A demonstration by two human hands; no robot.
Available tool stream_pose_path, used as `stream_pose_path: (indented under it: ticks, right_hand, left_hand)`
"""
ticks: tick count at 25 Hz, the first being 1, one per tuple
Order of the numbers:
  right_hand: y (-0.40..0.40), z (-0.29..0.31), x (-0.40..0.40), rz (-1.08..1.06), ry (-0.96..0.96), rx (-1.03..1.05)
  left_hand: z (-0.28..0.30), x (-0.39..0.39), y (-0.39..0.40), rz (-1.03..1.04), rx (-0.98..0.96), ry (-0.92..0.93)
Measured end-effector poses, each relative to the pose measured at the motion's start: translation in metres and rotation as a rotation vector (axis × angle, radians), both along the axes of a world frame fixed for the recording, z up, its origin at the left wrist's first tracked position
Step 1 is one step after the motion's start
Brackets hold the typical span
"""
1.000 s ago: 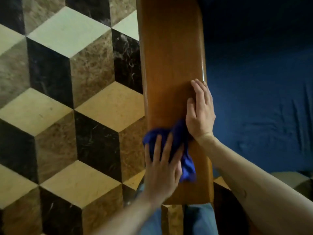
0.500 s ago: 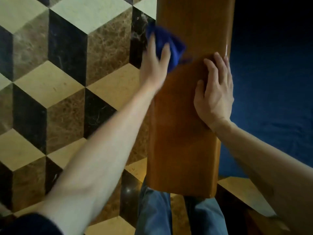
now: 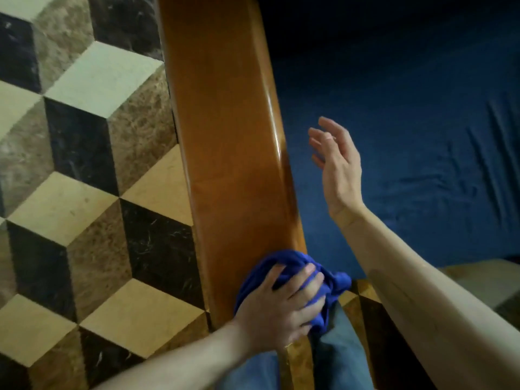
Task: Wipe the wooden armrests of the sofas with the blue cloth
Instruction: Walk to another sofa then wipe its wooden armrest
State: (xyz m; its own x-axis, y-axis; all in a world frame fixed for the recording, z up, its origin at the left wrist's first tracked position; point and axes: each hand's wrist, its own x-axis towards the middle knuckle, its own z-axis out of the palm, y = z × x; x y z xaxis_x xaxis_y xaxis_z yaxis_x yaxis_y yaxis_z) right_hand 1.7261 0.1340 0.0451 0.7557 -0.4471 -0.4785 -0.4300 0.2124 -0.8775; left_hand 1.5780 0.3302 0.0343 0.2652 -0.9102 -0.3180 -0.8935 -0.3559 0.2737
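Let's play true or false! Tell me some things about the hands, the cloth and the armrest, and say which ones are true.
1. The left hand presses the blue cloth on the armrest. True.
2. The right hand lies flat on the armrest. False: it is lifted, open, beside the armrest over the blue seat.
3. The cloth is at the far end of the armrest. False: it is at the near end, close to the person.
4. The floor has a cube pattern. True.
5. The right hand holds a second cloth. False: it holds nothing.
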Motion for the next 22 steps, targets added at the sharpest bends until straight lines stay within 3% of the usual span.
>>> stream_pose_path:
  ticks: [2,4,6,8,10,11,13,16,17,20,22]
  right_hand:
    - [-0.012,-0.007,-0.02,-0.066,0.044,-0.041]
    - [-0.017,-0.01,-0.032,-0.085,0.044,-0.127]
    - [-0.009,-0.008,-0.036,-0.038,0.032,-0.294]
    - [0.024,-0.001,-0.039,0.179,0.01,-0.468]
    - [0.059,-0.002,-0.044,0.482,-0.019,-0.637]
    - [0.068,-0.006,-0.046,0.553,-0.038,-0.709]
    - [0.06,-0.02,-0.045,0.458,-0.079,-0.699]
    - [0.029,-0.026,-0.033,-0.054,-0.014,-0.229]
    - [0.025,-0.02,-0.031,-0.056,0.024,-0.194]
    - [0.046,0.0,-0.057,0.428,0.124,-0.558]
    - [0.066,0.006,-0.092,0.671,0.084,-0.82]
  left_hand:
    - [-0.002,0.046,-0.034,-0.21,-0.041,0.085]
    - [-0.009,0.124,-0.064,-0.222,-0.114,0.056]
    - [-0.011,0.23,-0.085,-0.137,-0.155,-0.129]
    - [-0.002,0.341,-0.098,-0.063,0.005,-0.369]
    - [0.013,0.419,-0.107,0.205,0.188,-0.396]
    - [0.009,0.434,-0.11,0.369,0.187,-0.374]
    - [-0.004,0.412,-0.108,0.491,0.088,-0.329]
    - [-0.014,0.278,-0.062,0.423,-0.052,-0.257]
    - [-0.013,0.217,-0.037,0.395,-0.053,-0.204]
    - [0.009,0.059,0.03,0.292,0.053,0.01]
    - [0.008,0.026,0.046,0.236,0.072,0.033]
